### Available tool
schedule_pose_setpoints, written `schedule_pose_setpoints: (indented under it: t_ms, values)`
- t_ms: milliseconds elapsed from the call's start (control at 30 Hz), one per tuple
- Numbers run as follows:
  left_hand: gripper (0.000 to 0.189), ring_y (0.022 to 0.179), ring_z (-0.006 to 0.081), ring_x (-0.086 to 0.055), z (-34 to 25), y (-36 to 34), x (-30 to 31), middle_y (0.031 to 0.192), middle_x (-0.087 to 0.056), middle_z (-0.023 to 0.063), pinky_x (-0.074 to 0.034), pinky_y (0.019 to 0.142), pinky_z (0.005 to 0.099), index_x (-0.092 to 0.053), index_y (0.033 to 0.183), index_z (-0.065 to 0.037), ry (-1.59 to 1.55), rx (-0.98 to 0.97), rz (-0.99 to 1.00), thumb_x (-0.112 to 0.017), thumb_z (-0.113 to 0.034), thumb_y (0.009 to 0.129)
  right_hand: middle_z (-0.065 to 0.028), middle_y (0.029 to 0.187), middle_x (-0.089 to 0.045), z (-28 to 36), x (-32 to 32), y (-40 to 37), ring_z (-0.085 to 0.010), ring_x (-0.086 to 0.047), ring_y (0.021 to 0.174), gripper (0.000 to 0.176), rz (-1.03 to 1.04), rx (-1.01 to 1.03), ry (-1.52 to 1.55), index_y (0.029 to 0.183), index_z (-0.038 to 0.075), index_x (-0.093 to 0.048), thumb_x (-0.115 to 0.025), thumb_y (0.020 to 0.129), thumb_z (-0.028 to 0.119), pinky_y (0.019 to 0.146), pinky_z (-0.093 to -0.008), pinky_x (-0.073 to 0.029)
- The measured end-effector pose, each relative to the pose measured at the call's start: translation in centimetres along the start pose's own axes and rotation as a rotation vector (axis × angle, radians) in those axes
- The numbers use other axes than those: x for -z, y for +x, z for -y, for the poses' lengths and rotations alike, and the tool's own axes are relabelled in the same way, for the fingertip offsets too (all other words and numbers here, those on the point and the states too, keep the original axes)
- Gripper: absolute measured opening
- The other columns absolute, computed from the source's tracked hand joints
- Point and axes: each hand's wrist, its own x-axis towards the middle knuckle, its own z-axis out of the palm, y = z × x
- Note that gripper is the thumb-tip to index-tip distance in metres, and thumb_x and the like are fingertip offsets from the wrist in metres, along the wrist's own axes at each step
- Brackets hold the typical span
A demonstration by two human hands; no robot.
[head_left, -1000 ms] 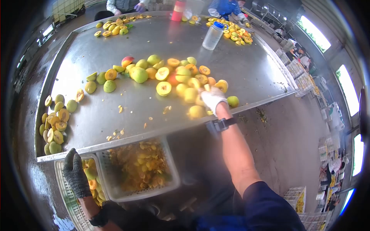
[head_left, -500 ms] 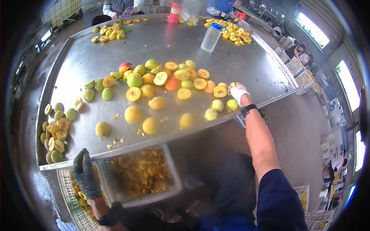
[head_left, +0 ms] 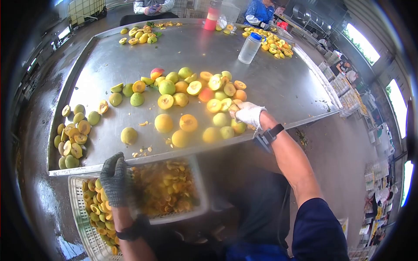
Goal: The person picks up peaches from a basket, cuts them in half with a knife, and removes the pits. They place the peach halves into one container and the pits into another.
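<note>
My left hand (head_left: 114,179), in a dark grey knit glove, is at the near table edge above the crates. Its fingers are bunched together, and what they hold, if anything, is hidden. My right hand (head_left: 248,114), in a white glove, reaches over the near right side of the table. Its bent fingers rest against the right end of a group of peach-like fruit, beside a green-yellow one (head_left: 238,126). No fruit is plainly gripped in it. Whole and halved fruit, such as a cut half (head_left: 188,123), spread across the metal table (head_left: 143,52).
A white crate (head_left: 201,191) of fruit pieces stands below the edge, beside a crate (head_left: 78,204) of halves. A blue-capped bottle (head_left: 249,48) and a pink bottle (head_left: 211,17) stand farther back. Two people sit at the far side near fruit piles (head_left: 272,42).
My right hand has moved left, and the fruit at its fingers has shifted left with it. A fruit in the middle now shows its cut face. My left hand has moved right along the edge.
</note>
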Motion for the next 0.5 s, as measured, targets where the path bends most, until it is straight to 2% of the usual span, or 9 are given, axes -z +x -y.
schedule_pose_setpoints:
  t_ms: [67, 167, 200, 300, 333, 433, 467, 500]
  values:
    - [0.024, 0.086, 0.015, -0.066, -0.1, 0.0, 0.1, 0.103, -0.074, 0.0089, -0.053, 0.082, 0.0302, -0.072, 0.117, 0.004, 0.011, -0.01, 0.011, -0.067, -0.01, 0.097, -0.0089, 0.097, -0.07, -0.3, -1.1, 3.5, -0.0222, -0.068, 0.09, 0.028, -0.098, 0.063, 0.257, 0.119, 0.009, -0.065, -0.065, 0.097, 0.028, 0.076, -0.0366, -0.055]
    - [0.024, 0.086, 0.0148, -0.066, -0.1, 0.2, 0.3, 0.102, -0.074, 0.0084, -0.053, 0.082, 0.03, -0.072, 0.116, 0.004, 0.041, -0.016, 0.018, -0.067, -0.01, 0.097, -0.0205, 0.13, -0.068, 3.5, -0.9, 3.6, -0.0379, -0.067, 0.114, 0.056, -0.247, 0.049, -0.298, 0.136, 0.006, -0.061, -0.068, 0.091, 0.037, 0.095, -0.0421, -0.054]
    - [0.024, 0.086, 0.0147, -0.065, -0.3, 0.3, 0.3, 0.102, -0.074, 0.0083, -0.053, 0.082, 0.0298, -0.072, 0.116, 0.004, 0.044, -0.006, 0.023, -0.067, -0.01, 0.098, -0.0207, 0.13, -0.067, 5.4, -1.2, 2.5, -0.037, -0.066, 0.118, 0.059, -0.173, -0.066, -0.327, 0.135, 0.006, -0.062, -0.071, 0.087, 0.039, 0.096, -0.041, -0.054]
    - [0.024, 0.085, 0.0145, -0.065, -0.4, 0.5, 0.2, 0.102, -0.073, 0.008, -0.053, 0.083, 0.0296, -0.072, 0.116, 0.004, 0.03, 0.007, 0.032, -0.067, -0.011, 0.098, -0.0205, 0.132, -0.067, 4.9, -3.1, 4.2, -0.0367, -0.066, 0.118, 0.061, -0.043, -0.154, -0.357, 0.137, 0.007, -0.062, -0.071, 0.086, 0.04, 0.096, -0.0415, -0.054]
    - [0.024, 0.086, 0.0145, -0.066, -0.2, 0.4, 0.1, 0.102, -0.073, 0.0081, -0.053, 0.083, 0.0297, -0.072, 0.116, 0.004, 0.011, -0.006, 0.031, -0.067, -0.011, 0.098, -0.02, 0.125, -0.069, 4.7, -4.0, 3.8, -0.0362, -0.068, 0.111, 0.053, -0.156, -0.081, -0.3, 0.13, 0.006, -0.065, -0.07, 0.087, 0.036, 0.092, -0.0413, -0.056]
    - [0.024, 0.086, 0.015, -0.067, -0.9, 0.2, -0.4, 0.103, -0.073, 0.0085, -0.054, 0.082, 0.0299, -0.073, 0.116, 0.003, -0.006, -0.042, 0.037, -0.066, -0.011, 0.099, -0.0181, 0.113, -0.071, 5.7, -5.1, 2.4, -0.032, -0.069, 0.101, 0.039, -0.059, 0.044, 0.107, 0.12, 0.006, -0.067, -0.07, 0.087, 0.027, 0.084, -0.0392, -0.057]
    - [0.023, 0.087, 0.0153, -0.067, -1.4, -0.1, -0.7, 0.103, -0.073, 0.0087, -0.055, 0.082, 0.03, -0.073, 0.116, 0.003, -0.007, -0.053, 0.043, -0.066, -0.011, 0.099, -0.0141, 0.1, -0.07, 6.5, -6.2, 1.7, -0.0269, -0.068, 0.093, 0.028, -0.096, 0.065, 0.098, 0.113, 0.006, -0.067, -0.069, 0.087, 0.016, 0.076, -0.0366, -0.055]
    - [0.024, 0.087, 0.0155, -0.068, -1.4, -0.4, -1.3, 0.103, -0.073, 0.0089, -0.056, 0.081, 0.0297, -0.072, 0.118, 0.002, -0.067, -0.078, 0.07, -0.065, -0.012, 0.099, -0.013, 0.099, -0.07, 7.8, -7.0, 0.3, -0.0258, -0.068, 0.094, 0.028, -0.031, 0.075, 0.258, 0.114, 0.006, -0.067, -0.069, 0.087, 0.014, 0.075, -0.0358, -0.055]
